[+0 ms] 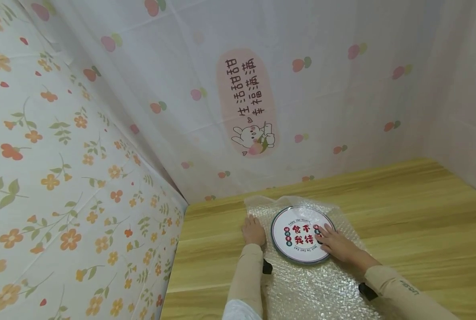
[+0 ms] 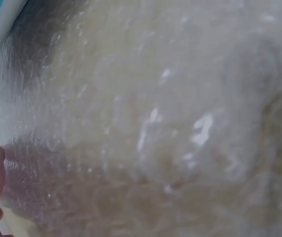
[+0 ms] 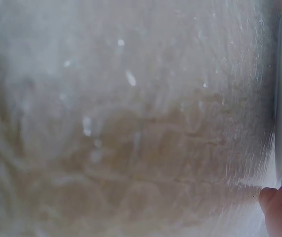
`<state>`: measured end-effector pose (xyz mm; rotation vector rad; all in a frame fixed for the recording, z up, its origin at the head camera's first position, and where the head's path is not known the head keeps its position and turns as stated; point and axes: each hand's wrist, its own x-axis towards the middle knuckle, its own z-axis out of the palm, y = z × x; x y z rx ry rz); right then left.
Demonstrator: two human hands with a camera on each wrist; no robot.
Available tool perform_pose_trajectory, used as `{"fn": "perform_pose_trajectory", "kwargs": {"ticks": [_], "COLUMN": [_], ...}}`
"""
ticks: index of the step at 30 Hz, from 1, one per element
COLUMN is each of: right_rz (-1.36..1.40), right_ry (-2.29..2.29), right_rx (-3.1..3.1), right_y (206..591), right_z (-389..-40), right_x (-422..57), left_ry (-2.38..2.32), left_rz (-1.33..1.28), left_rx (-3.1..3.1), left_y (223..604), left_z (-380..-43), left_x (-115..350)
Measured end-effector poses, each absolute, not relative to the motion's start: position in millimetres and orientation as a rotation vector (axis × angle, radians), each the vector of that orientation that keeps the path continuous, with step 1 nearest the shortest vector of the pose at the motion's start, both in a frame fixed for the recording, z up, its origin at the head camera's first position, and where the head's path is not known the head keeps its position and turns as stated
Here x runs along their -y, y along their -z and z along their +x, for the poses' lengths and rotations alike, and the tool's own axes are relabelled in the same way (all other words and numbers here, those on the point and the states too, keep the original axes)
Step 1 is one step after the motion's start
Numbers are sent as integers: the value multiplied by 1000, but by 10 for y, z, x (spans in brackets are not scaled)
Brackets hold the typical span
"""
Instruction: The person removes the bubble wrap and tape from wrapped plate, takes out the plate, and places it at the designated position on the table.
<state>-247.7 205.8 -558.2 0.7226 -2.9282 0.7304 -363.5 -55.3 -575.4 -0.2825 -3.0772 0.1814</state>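
Plate (image 1: 294,250): likely fragile; lift by edges | bubble wrap (image 1: 302,289): likely soft | right hand (image 1: 337,243): fingers unclenched | left hand (image 1: 254,232): cannot tell

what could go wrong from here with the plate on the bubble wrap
The plate might slide if the left hand, at the wrap's edge, tugs the wrap beneath it; only the right hand rests on the plate.

The plate lies near the wrap's far edge, so the flap there may be too short to cover it.

Its printed face is uncovered, so a knock could perhaps chip it.
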Motion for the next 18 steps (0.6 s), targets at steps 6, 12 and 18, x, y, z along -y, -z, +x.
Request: {"fn": "perform_pose_trajectory", "kwargs": {"ticks": [6, 12, 18], "right_rz": [724, 725, 734], "right_ry": [-688, -682, -679], "right_rx": [2906, 2891, 2900], "right_y": [5594, 5590, 5564], "right_z": [-2489, -2499, -2474], "right_x": [-2064, -2072, -2054], "left_ry": [-17, 222, 453], "left_rz": [-283, -363, -366], "left_rx": [3002, 2742, 2636], "left_y": [5687, 5708, 5767], "left_z": [-3546, -3447, -3360], "left_x": [516, 422, 383]}}
